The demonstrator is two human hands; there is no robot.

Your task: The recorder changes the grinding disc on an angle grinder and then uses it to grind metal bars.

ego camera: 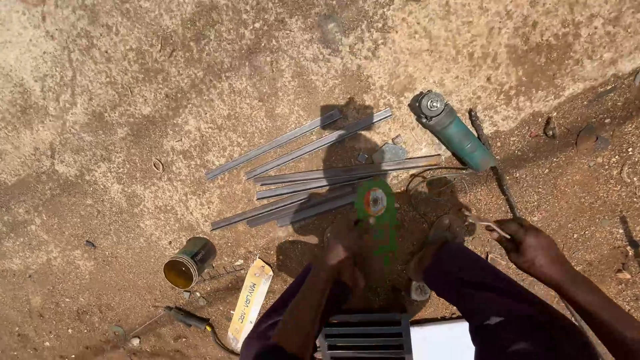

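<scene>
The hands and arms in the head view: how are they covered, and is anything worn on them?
Both hands are bare, with no gloves: the left hand and the right hand. The forearms are bare too; no sleeves, watch or rings can be seen. Dark purple trousers cover the legs below.

I'm working in an open-air metal workshop, right on bare sandy ground (133, 80) in hard sunlight. Cut steel bars (313, 170) lie loose across the middle of the frame, a green angle grinder (457, 133) rests at upper right, and at lower left sit a tin can (190, 261), a pack of welding rods (250, 300) and an electrode holder (190, 320).
</scene>
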